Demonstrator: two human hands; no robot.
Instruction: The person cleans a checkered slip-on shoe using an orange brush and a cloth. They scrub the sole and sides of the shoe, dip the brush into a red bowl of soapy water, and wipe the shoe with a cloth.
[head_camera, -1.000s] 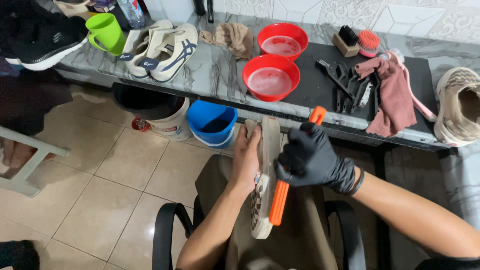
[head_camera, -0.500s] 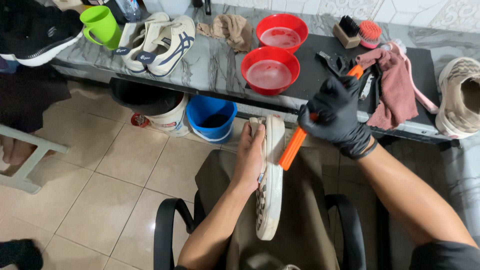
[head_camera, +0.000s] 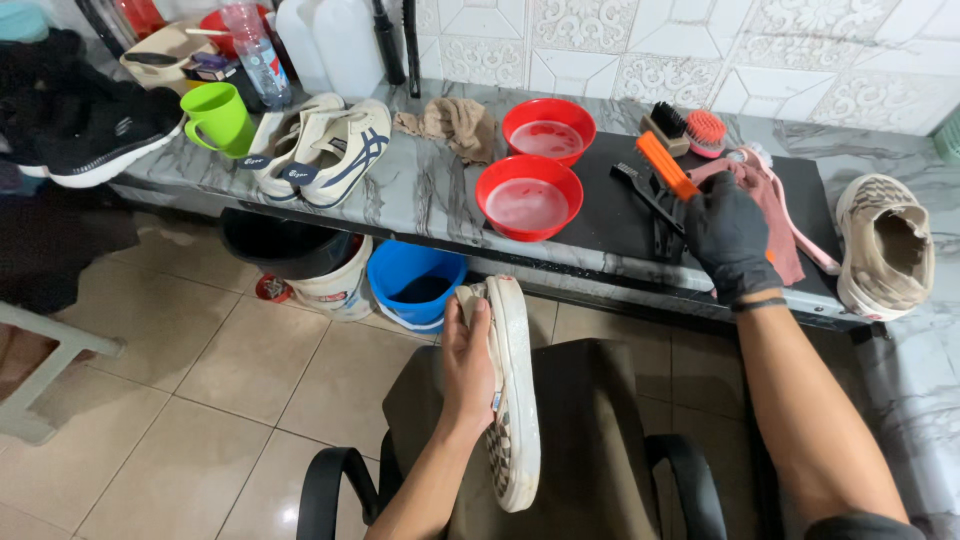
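The right hand (head_camera: 730, 240), in its black glove, no longer works beside the checkered shoe (head_camera: 512, 400): it has lifted away and now reaches over the bench (head_camera: 420, 195), carrying the orange-handled brush (head_camera: 668, 167) above the black mat (head_camera: 610, 215), just right of the nearer red bowl (head_camera: 528, 197). The left hand (head_camera: 466, 365) has turned the shoe, so its white sole edge faces up below that bowl.

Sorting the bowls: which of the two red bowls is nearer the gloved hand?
The front red bowl, at the counter's near edge; the other red bowl sits behind it, toward the wall.
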